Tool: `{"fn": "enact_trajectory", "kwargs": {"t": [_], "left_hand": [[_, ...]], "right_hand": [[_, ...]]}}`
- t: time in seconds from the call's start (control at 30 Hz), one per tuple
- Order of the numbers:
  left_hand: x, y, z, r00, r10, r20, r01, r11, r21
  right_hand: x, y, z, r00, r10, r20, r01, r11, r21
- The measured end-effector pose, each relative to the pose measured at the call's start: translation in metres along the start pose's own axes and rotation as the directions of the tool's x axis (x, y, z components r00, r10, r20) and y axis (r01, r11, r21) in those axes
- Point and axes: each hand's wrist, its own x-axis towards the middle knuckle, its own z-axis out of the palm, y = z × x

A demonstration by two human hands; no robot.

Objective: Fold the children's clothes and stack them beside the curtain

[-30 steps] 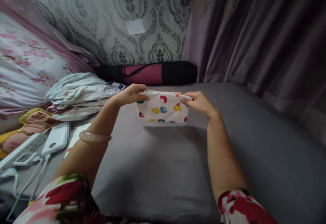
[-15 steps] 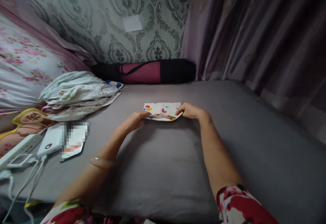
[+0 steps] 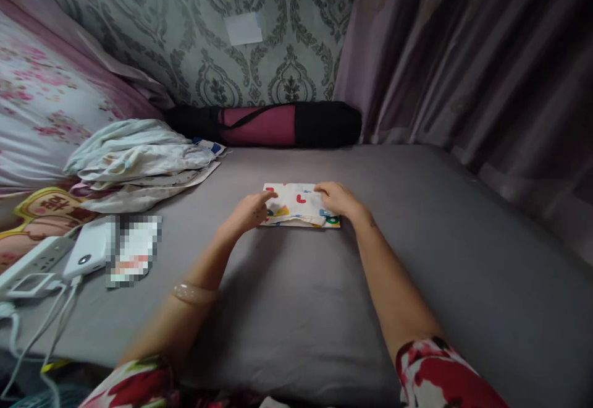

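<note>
Here's the cloth on the bed, left hand at its left, right hand at its right; far behind, the bag lies along the wall; left, the fabric pile, power bank and power strip nearer.

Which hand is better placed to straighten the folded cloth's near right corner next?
Probably the right hand: it lies nearest that corner, at the right side of the folded cloth, while the left hand is at the opposite side.
</note>
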Motion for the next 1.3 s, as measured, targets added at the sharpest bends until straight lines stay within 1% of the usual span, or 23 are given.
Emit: {"fn": "enact_trajectory", "kwargs": {"t": [0.07,0.13,0.23,0.33,0.4,0.47,0.53,0.67,0.83,0.9,0.97,1.0,1.07,1.13,1.2,1.3], "left_hand": [[0.011,0.012,0.007,0.996,-0.03,-0.083,0.032,0.999,0.022],[0.023,0.024,0.018,0.993,-0.019,-0.118,0.026,0.998,0.059],[0.037,0.036,0.038,0.99,-0.042,-0.132,0.061,0.988,0.144],[0.041,0.041,0.056,0.986,-0.107,-0.129,0.131,0.972,0.195],[0.039,0.04,0.064,0.985,-0.136,-0.103,0.154,0.968,0.198],[0.038,0.038,0.068,0.987,-0.142,-0.075,0.153,0.971,0.182],[0.038,0.034,0.071,0.988,-0.139,-0.066,0.148,0.977,0.151],[0.039,0.031,0.072,0.986,-0.144,-0.08,0.151,0.984,0.093],[0.039,0.03,0.066,0.988,-0.128,-0.088,0.134,0.989,0.066],[0.038,0.028,0.062,0.982,-0.138,-0.126,0.148,0.986,0.073],[0.037,0.023,0.06,0.968,-0.175,-0.178,0.193,0.977,0.086],[0.037,0.02,0.059,0.961,-0.205,-0.186,0.223,0.971,0.084],[0.037,0.015,0.059,0.953,-0.262,-0.149,0.274,0.959,0.065],[0.037,0.012,0.059,0.949,-0.302,-0.085,0.307,0.951,0.043],[0.038,0.01,0.06,0.948,-0.313,-0.055,0.315,0.949,0.03],[0.038,0.01,0.06,0.949,-0.311,-0.052,0.312,0.95,0.018]], "right_hand": [[0.002,-0.013,0.016,0.992,-0.028,-0.125,0.02,0.998,-0.066],[0.002,-0.024,0.032,0.984,-0.051,-0.17,0.03,0.992,-0.123],[0.001,-0.03,0.049,0.983,-0.048,-0.179,0.014,0.983,-0.185],[-0.001,-0.027,0.057,0.984,-0.038,-0.174,-0.001,0.975,-0.221],[-0.001,-0.023,0.06,0.992,-0.026,-0.127,-0.003,0.974,-0.227],[-0.001,-0.021,0.062,0.998,-0.006,-0.059,-0.008,0.975,-0.223],[0.0,-0.019,0.064,1.0,0.014,-0.016,-0.018,0.975,-0.22],[0.002,-0.019,0.066,1.0,0.027,-0.006,-0.028,0.975,-0.222],[0.004,-0.016,0.064,0.999,0.025,0.022,-0.02,0.979,-0.203],[0.004,-0.014,0.061,0.999,0.043,-0.008,-0.044,0.981,-0.19],[0.005,-0.01,0.059,0.993,0.083,-0.087,-0.099,0.975,-0.197],[0.005,-0.008,0.058,0.986,0.112,-0.123,-0.136,0.969,-0.205],[0.006,-0.003,0.058,0.975,0.174,-0.142,-0.202,0.956,-0.214],[0.007,0.002,0.06,0.968,0.227,-0.108,-0.245,0.946,-0.212],[0.008,0.005,0.062,0.966,0.245,-0.082,-0.257,0.944,-0.208],[0.009,0.006,0.064,0.967,0.245,-0.074,-0.255,0.946,-0.199]]}}
